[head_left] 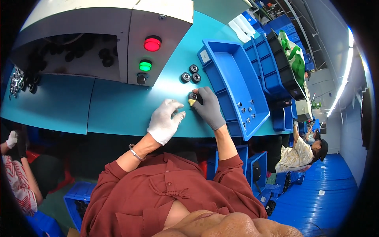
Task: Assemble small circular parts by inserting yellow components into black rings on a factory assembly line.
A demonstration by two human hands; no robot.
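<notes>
1. Two gloved hands over the table [120, 106]. Left hand [162, 121], white glove: fingers half curled, thumb apart from them, nothing seen between. Right hand [210, 109], grey glove: thumb and fingers pinched around one small black wheel [192, 96]. The hands are near each other, not touching.
2. Wheel position: at the tips of the right hand, up and to the right of the left fingertips, a short gap between. Whether its underside rests on the table cannot be told.
3. Handling, my judgement: grip by the outer rim, leaving the centre uncovered so its seat can be checked. A light, even pinch should limit tilting; the smooth round edge could roll if squeezed off-centre. The free left hand is well placed to steady the opposite side.
4. Just beyond the right hand: three similar wheels [194, 69] grouped on the table; best not to nudge them.
5. Right of the right hand: blue tray [233, 65], several small metal parts [248, 120] scattered towards its near end.
6. Farther out, upper left: machine [169, 19] with a red light [152, 43] and a green light [145, 65].
</notes>
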